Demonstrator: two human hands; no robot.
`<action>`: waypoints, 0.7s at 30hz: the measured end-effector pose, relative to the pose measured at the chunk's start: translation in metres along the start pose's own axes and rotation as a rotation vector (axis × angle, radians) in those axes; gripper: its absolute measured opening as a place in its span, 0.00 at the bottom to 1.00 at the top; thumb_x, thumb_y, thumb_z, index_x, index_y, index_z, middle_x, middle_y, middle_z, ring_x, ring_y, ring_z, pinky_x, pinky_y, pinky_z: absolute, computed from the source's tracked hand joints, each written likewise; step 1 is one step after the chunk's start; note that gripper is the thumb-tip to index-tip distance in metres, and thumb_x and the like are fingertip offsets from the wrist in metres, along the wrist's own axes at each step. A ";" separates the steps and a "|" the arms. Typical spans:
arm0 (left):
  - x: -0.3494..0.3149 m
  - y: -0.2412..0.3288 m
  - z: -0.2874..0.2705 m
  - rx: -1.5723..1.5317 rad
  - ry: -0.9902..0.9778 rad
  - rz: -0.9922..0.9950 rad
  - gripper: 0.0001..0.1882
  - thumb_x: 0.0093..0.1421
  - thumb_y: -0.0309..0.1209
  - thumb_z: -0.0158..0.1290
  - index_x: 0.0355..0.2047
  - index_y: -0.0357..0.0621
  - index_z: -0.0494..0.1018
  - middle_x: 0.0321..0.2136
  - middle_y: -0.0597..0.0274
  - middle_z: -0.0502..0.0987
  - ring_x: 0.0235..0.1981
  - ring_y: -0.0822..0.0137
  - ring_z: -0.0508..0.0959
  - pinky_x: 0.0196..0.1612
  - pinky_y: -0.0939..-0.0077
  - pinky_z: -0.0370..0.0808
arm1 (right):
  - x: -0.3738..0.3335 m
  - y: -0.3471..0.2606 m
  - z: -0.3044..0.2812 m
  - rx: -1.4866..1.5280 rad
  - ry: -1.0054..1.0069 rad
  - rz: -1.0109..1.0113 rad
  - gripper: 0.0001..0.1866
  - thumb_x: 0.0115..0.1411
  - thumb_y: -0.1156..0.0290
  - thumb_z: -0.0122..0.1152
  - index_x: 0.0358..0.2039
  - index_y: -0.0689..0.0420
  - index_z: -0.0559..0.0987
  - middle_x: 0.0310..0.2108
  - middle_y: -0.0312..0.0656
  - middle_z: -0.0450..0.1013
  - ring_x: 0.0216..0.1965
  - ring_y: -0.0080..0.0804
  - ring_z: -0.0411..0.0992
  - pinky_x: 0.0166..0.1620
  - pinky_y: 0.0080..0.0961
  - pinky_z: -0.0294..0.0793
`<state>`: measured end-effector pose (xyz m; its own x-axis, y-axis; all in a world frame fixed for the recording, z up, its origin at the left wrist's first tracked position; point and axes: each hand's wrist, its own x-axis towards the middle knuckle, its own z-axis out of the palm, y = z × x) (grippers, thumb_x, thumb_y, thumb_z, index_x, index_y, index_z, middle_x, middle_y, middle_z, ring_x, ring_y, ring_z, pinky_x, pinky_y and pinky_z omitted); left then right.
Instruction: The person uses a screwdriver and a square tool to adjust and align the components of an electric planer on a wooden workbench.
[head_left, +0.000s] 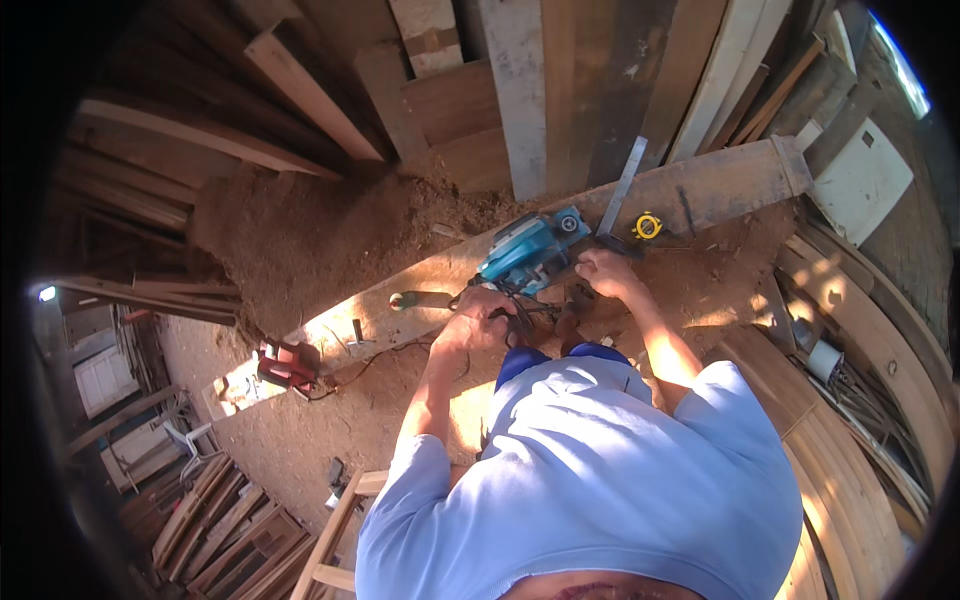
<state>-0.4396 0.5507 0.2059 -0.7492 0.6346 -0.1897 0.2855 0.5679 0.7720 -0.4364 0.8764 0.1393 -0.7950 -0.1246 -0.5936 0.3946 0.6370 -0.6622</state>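
Left hand [480,315]: at the table's near long edge, back turned up, fingers curled in beside the rear of the planer; a dark cord lies close under them, and I cannot tell whether it is gripped.
Left forearm [428,390]: reaches forward and slightly inward, elbow bent.
Right hand [605,270]: at the near edge too, further toward the right end, wrist bent inward, fingers flexed next to the base of the square; whether they grasp it cannot be made out.
Right forearm [662,335]: slants forward and to the left from the bent elbow.
Planer [530,250]: blue, lying on the table in front of and between the hands.
Square [622,190]: its pale blade points away, the tip past the far long edge.
Tape measure [648,225]: yellow and black, just right of the square.
Handled tool [428,300]: green-ended, on the table left of the planer.
Red power tool [288,365]: near the table's left end.
Table [735,188]: long, narrow, wooden, slanting up to the right.
Boards [515,100]: upright beyond the far edge.
Sawdust [270,270]: heaped beyond the far edge, toward the left.
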 end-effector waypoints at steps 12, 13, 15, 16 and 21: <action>-0.052 0.006 0.006 -0.014 0.457 -0.620 0.22 0.56 0.39 0.64 0.48 0.41 0.74 0.39 0.50 0.78 0.46 0.49 0.79 0.57 0.52 0.70 | -0.001 -0.019 0.021 0.056 0.091 -0.011 0.26 0.65 0.58 0.62 0.54 0.66 0.75 0.46 0.57 0.79 0.49 0.45 0.78 0.52 0.36 0.75; -0.049 0.000 0.003 0.181 0.512 -0.509 0.26 0.55 0.39 0.64 0.51 0.41 0.72 0.42 0.48 0.78 0.48 0.48 0.78 0.56 0.52 0.71 | -0.001 -0.024 0.024 0.039 0.089 -0.017 0.26 0.65 0.58 0.62 0.53 0.66 0.76 0.45 0.57 0.79 0.49 0.45 0.78 0.51 0.36 0.75; -0.039 -0.020 0.004 0.398 0.509 -0.345 0.32 0.56 0.37 0.63 0.60 0.42 0.68 0.52 0.43 0.73 0.54 0.42 0.74 0.53 0.50 0.74 | -0.002 -0.038 0.026 0.001 0.040 -0.024 0.25 0.65 0.58 0.62 0.53 0.66 0.76 0.45 0.56 0.79 0.49 0.46 0.78 0.51 0.37 0.75; -0.033 -0.025 0.006 0.354 0.433 -0.413 0.31 0.57 0.36 0.62 0.60 0.43 0.68 0.51 0.44 0.74 0.54 0.42 0.75 0.53 0.49 0.74 | -0.002 -0.048 0.026 -0.016 -0.005 -0.024 0.24 0.65 0.58 0.62 0.52 0.65 0.77 0.45 0.56 0.79 0.48 0.46 0.78 0.51 0.37 0.75; -0.016 -0.056 0.003 0.074 0.255 -0.523 0.23 0.60 0.31 0.54 0.57 0.50 0.73 0.47 0.45 0.80 0.44 0.39 0.81 0.47 0.48 0.79 | 0.003 -0.054 0.035 -0.012 -0.083 -0.057 0.23 0.65 0.58 0.61 0.51 0.64 0.78 0.45 0.56 0.79 0.49 0.47 0.78 0.51 0.38 0.74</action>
<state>-0.4418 0.5109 0.1636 -0.9191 0.1190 -0.3757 -0.1273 0.8125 0.5689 -0.4439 0.8150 0.1575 -0.7752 -0.2231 -0.5910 0.3436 0.6361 -0.6908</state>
